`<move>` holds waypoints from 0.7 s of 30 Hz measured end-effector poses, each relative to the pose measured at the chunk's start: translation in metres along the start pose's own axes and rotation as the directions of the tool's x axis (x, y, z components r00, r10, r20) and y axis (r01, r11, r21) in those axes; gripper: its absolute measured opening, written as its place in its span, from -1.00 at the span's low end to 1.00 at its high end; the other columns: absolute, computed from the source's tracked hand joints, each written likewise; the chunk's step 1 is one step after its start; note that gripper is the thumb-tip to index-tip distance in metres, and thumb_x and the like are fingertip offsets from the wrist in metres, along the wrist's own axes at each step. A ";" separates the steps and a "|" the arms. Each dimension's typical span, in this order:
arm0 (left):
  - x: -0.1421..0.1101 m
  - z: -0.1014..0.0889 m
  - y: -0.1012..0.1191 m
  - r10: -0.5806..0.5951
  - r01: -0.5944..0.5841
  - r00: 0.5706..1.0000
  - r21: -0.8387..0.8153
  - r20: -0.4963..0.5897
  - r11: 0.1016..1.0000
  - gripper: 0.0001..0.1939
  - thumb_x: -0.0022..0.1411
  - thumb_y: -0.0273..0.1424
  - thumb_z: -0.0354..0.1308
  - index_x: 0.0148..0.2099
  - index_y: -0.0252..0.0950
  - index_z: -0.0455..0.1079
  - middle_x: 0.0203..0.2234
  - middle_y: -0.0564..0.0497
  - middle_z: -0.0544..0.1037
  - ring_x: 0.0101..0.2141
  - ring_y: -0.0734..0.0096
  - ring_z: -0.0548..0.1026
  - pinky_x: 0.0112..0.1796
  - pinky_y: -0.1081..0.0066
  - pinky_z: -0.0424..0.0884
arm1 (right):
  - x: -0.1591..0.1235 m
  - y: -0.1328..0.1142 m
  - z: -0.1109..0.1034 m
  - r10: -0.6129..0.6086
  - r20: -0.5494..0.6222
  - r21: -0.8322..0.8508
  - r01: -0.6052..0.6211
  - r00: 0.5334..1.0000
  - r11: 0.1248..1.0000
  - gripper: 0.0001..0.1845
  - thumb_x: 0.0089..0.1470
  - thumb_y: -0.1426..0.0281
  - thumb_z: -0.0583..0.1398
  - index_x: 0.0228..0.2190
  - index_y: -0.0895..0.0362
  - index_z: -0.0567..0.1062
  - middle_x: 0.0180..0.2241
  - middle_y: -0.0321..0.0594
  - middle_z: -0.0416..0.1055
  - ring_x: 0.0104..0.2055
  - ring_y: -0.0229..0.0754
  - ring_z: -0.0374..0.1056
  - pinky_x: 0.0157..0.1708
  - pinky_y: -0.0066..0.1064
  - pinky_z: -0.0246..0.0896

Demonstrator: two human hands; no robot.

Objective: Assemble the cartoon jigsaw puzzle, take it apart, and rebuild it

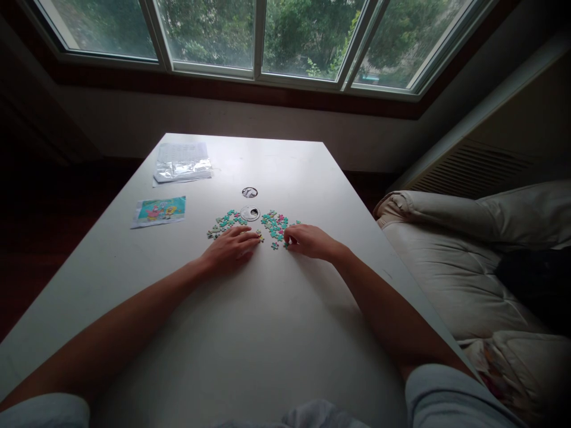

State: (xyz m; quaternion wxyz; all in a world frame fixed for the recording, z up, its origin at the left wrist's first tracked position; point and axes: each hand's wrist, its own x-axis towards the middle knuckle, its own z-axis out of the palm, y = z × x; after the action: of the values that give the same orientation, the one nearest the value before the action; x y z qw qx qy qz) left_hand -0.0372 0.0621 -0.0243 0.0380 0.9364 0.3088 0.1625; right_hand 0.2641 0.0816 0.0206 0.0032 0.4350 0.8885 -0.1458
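While the left hand [229, 246] rests palm down with its fingers loosely stretched and its grip slack, the right hand [311, 241] curls at the near side of the small puzzle pieces [277, 227], thumb and forefinger drawn close together. Whether that right grip has a piece pinched in it, I cannot tell.

The pieces, mostly teal with some pink and yellow, lie in two loose groups between and just beyond the hands. The left group runs slantwise, from near left to far right; the right group stretches the other way, from far left toward the right fingertips. Single pieces are too small to show which way they point.

A bright cartoon picture sheet [160, 210] lies to the left, its long side running roughly across. Beyond it is a shiny clear bag [184, 161] over pale paper, any print too faint to read.

The counter [250, 333] is white and smooth, with two round fittings [250, 213] set in line down its middle. A cream sofa [446, 273] stands along the right, and trees [303, 35] show through the wide window [257, 41] ahead.
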 end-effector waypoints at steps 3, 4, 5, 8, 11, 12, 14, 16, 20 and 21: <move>0.000 0.000 0.001 0.003 -0.003 1.000 -0.008 -0.004 1.000 -0.60 0.44 -0.34 -0.01 0.26 -0.16 0.38 0.20 -0.03 0.47 0.26 0.08 0.29 0.25 0.01 0.27 | 0.000 0.002 0.000 -0.029 -0.002 0.020 0.029 1.000 0.999 -0.89 0.10 0.40 0.28 -0.28 0.09 0.46 -0.23 -0.22 0.50 -0.22 -0.18 0.33 -0.31 -0.44 0.01; 0.000 0.000 0.001 0.002 -0.002 1.000 -0.013 -0.005 1.000 -0.60 0.45 -0.34 -0.01 0.26 -0.15 0.38 0.20 -0.02 0.47 0.26 0.09 0.30 0.25 0.01 0.27 | 0.000 0.002 0.000 -0.035 -0.002 0.030 0.035 0.999 0.999 -0.89 0.09 0.41 0.27 -0.30 0.09 0.44 -0.26 -0.23 0.49 -0.25 -0.19 0.31 -0.32 -0.44 0.00; 0.000 -0.001 0.001 0.002 -0.002 1.000 -0.019 -0.005 1.000 -0.60 0.44 -0.34 -0.01 0.26 -0.15 0.37 0.20 -0.02 0.47 0.26 0.09 0.30 0.24 0.01 0.27 | 0.000 0.001 0.000 -0.040 -0.003 0.044 0.041 0.999 0.998 -0.90 0.08 0.43 0.26 -0.31 0.10 0.43 -0.30 -0.25 0.47 -0.28 -0.20 0.29 -0.34 -0.44 -0.02; 0.001 -0.002 0.003 -0.006 0.005 1.000 -0.041 -0.020 0.999 -0.58 0.43 -0.37 0.01 0.29 -0.13 0.34 0.24 -0.02 0.43 0.25 0.12 0.30 0.25 0.03 0.28 | 0.001 -0.004 -0.002 -0.060 -0.012 0.108 0.061 0.998 0.992 -0.90 0.05 0.50 0.22 -0.35 0.10 0.41 -0.40 -0.31 0.42 -0.37 -0.26 0.21 -0.39 -0.44 -0.08; 0.001 -0.005 0.002 -0.056 0.053 0.996 -0.045 -0.070 0.998 -0.58 0.38 -0.39 0.06 0.26 -0.15 0.34 0.27 -0.05 0.39 0.25 0.10 0.30 0.24 0.02 0.27 | 0.001 -0.010 -0.005 -0.096 -0.023 0.184 0.099 0.995 0.978 -0.86 -0.01 0.57 0.19 -0.39 0.10 0.41 -0.44 -0.34 0.39 -0.40 -0.29 0.18 -0.39 -0.46 -0.08; 0.001 -0.006 0.001 -0.080 0.076 0.993 -0.046 -0.087 0.996 -0.60 0.37 -0.40 0.07 0.23 -0.16 0.36 0.25 -0.06 0.40 0.23 0.09 0.31 0.23 0.01 0.28 | 0.001 -0.011 -0.005 -0.116 -0.025 0.219 0.119 0.993 0.969 -0.86 0.00 0.58 0.18 -0.39 0.10 0.42 -0.43 -0.34 0.40 -0.40 -0.29 0.19 -0.39 -0.47 -0.05; 0.001 -0.006 -0.001 -0.126 0.118 0.985 -0.069 -0.114 0.991 -0.67 0.37 -0.39 0.07 0.14 -0.18 0.41 0.18 -0.06 0.47 0.18 0.10 0.35 0.20 0.03 0.32 | 0.003 -0.015 -0.004 -0.152 -0.052 0.300 0.160 0.987 0.940 -0.87 0.04 0.56 0.20 -0.35 0.10 0.45 -0.42 -0.34 0.43 -0.40 -0.30 0.24 -0.37 -0.48 0.01; 0.002 -0.005 -0.002 -0.182 0.166 0.974 -0.117 -0.139 0.979 -0.76 0.38 -0.39 0.06 0.04 -0.18 0.45 0.06 -0.04 0.55 0.11 0.14 0.41 0.15 0.08 0.35 | 0.008 -0.018 0.002 -0.150 -0.132 0.371 0.189 0.980 0.909 -0.90 0.09 0.52 0.21 -0.32 0.10 0.47 -0.40 -0.33 0.46 -0.39 -0.30 0.28 -0.35 -0.49 0.07; 0.005 -0.003 0.000 -0.312 0.278 0.933 -0.193 -0.178 0.941 -0.88 0.37 -0.39 0.07 -0.15 -0.19 0.45 -0.17 -0.01 0.60 -0.05 0.19 0.46 0.02 0.15 0.39 | 0.025 -0.028 0.025 -0.028 -0.362 0.448 0.200 0.932 0.871 -0.92 0.13 0.51 0.22 -0.31 0.11 0.50 -0.38 -0.29 0.49 -0.35 -0.27 0.35 -0.30 -0.46 0.17; 0.006 -0.003 0.001 -0.328 0.293 0.928 -0.196 -0.178 0.936 -0.89 0.37 -0.39 0.08 -0.18 -0.20 0.44 -0.20 -0.01 0.60 -0.07 0.19 0.46 0.00 0.16 0.39 | 0.030 -0.031 0.031 -0.002 -0.402 0.456 0.201 0.916 0.867 -0.91 0.13 0.51 0.22 -0.31 0.11 0.51 -0.36 -0.27 0.50 -0.34 -0.26 0.37 -0.29 -0.45 0.19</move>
State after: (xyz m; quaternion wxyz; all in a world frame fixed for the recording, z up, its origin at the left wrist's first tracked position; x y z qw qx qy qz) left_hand -0.0331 0.0651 -0.0200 0.1087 0.8469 0.4410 0.2764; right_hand 0.2177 0.0785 -0.0055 -0.2906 0.3934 0.8275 -0.2759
